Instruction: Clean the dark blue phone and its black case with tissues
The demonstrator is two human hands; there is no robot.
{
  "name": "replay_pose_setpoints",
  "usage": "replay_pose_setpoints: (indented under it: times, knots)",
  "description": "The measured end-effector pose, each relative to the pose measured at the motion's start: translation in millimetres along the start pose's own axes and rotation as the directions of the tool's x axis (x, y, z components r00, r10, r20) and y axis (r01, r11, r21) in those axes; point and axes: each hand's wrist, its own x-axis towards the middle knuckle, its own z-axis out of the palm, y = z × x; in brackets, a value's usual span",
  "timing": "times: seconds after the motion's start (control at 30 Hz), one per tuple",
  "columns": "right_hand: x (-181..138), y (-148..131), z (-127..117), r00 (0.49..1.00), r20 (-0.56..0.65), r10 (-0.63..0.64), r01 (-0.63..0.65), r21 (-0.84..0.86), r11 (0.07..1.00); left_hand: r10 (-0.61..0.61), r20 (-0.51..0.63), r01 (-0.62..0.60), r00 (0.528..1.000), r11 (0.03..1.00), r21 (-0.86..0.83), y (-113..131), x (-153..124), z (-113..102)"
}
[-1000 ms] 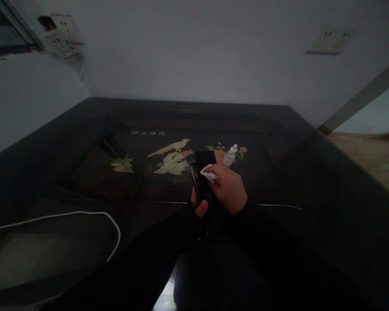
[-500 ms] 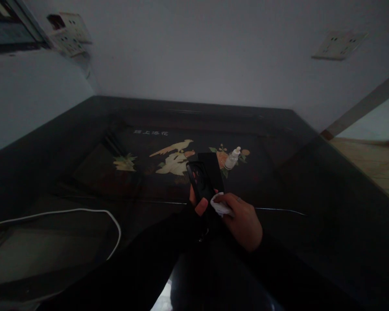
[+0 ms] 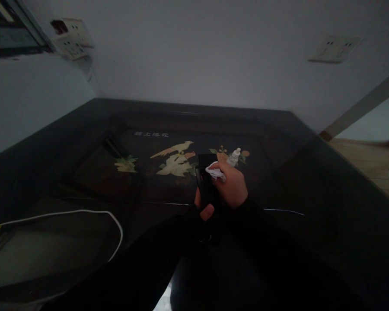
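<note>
My left hand (image 3: pixel 204 210) grips the lower end of a black phone (image 3: pixel 205 183) held upright over the dark table; only the thumb and part of the palm show past a black sleeve. My right hand (image 3: pixel 231 185) is closed on a small white wipe (image 3: pixel 215 172) and presses it against the upper part of the phone. A small white dropper bottle (image 3: pixel 234 156) stands on the table just beyond my right hand.
The dark glass-topped table (image 3: pixel 294 181) has an inlaid bird and flower picture (image 3: pixel 173 157). A white cable (image 3: pixel 84 214) loops across the near left. Wall sockets (image 3: pixel 335 45) sit on the back wall, and more sockets (image 3: pixel 71 36) at the left corner. Wooden floor (image 3: pixel 372 162) shows at right.
My right hand with the wipe moved from the top of the phone down to its lower end, then back up to the top. The left hand kept holding the phone.
</note>
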Motion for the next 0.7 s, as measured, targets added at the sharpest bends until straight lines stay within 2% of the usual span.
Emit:
replay_pose_setpoints:
  times: [0.1,0.2,0.3,0.4,0.53,0.7]
  knots:
    - [-15.3,1.2,-1.8,0.999,0.033,-0.018,0.017,0.01,1.0,0.053,0.008,-0.053,0.999,0.998,0.027,2.5,2.7,-1.6]
    - [-42.6,1.7,-5.2,0.992,0.124,-0.012,0.009,0.02,1.0,0.092,-0.017,-0.092,0.996,0.995,-0.046,1.0,6.3,-5.2]
    - [-71.5,3.8,-8.8,0.975,0.222,0.027,-0.027,-0.002,1.0,-0.069,-0.059,0.063,0.996,0.993,-0.098,-3.6,8.7,-12.5]
    - [-90.0,7.6,-11.0,0.964,0.26,0.054,-0.051,-0.017,0.999,-0.217,-0.093,0.212,0.972,0.975,-0.063,-7.3,9.8,-18.4]
    - [-89.0,10.8,-11.1,0.965,0.257,0.052,-0.061,0.028,0.998,-0.201,-0.091,0.198,0.975,0.979,-0.048,-11.1,11.0,-18.5]
    - [-56.8,8.7,-13.0,0.989,0.146,0.017,-0.027,0.071,0.997,-0.122,-0.058,0.123,0.991,0.992,0.013,-15.6,11.3,-17.3]
